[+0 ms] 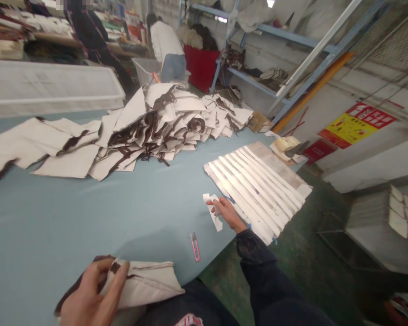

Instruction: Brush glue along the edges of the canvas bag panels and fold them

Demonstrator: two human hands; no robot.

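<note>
My left hand [97,290], at the bottom left, pinches a folded beige cloth piece [153,283] with dark brown trim at the table's front edge. My right hand [224,212] holds a white paper strip [216,222] between thumb and fingers over the table, beside a board [255,185] covered with rows of white strips. Pink-handled thread snips [195,248] lie on the blue-green table [149,203] between my hands. Further back, a large heap of beige cloth pieces [170,117] with brown edging and ties spreads across the table.
Behind the heap stands a white plastic bin [51,86]. A small cardboard box [260,122] and a yellowish block [285,145] sit at the table's far right. Two people [168,45] [88,31] stand in the background. Blue metal shelving [251,79] lines the wall.
</note>
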